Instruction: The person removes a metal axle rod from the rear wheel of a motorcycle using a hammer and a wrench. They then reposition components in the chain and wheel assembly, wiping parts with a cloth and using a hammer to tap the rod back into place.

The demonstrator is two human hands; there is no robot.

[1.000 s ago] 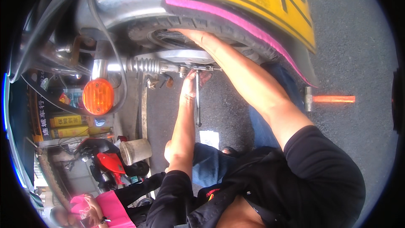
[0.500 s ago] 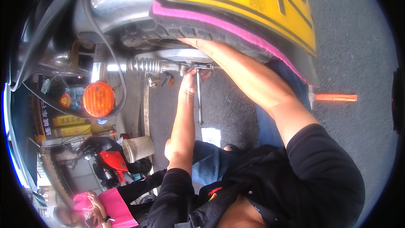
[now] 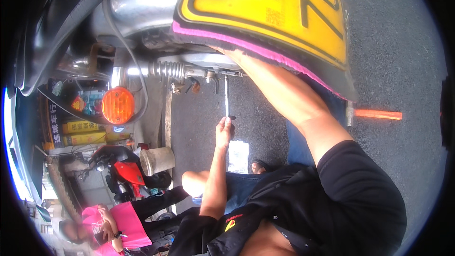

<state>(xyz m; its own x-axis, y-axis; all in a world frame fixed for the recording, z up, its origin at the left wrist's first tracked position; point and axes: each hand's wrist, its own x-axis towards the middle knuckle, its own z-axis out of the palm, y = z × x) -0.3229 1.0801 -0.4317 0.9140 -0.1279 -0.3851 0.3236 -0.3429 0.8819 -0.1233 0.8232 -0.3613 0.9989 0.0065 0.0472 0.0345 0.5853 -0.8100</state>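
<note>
A motorcycle's rear end fills the upper part of the head view. My left hand (image 3: pixel 223 132) is closed around the lower end of a long silver wrench (image 3: pixel 226 97). The wrench's upper end meets the hardware at the wheel axle (image 3: pixel 227 72), by the silver swingarm (image 3: pixel 204 59). My right forearm (image 3: pixel 279 83) reaches up under the black, pink-edged mudguard (image 3: pixel 256 50); the right hand is hidden behind it, so its fingers do not show. A coil-spring shock absorber (image 3: pixel 168 70) runs left from the axle area.
A yellow plate (image 3: pixel 265 14) overhangs my right arm. At left are an orange turn signal (image 3: pixel 118 106) and a looping cable (image 3: pixel 141 76). An orange-handled hammer (image 3: pixel 377 114) lies on the asphalt. Beyond are a bucket (image 3: pixel 159 160), a red motorcycle (image 3: pixel 130 173) and a person in pink (image 3: pixel 128 225).
My left hand has slid from the wrench's upper end by the axle down to its lower end. My right arm stays under the mudguard; the view has shifted slightly.
</note>
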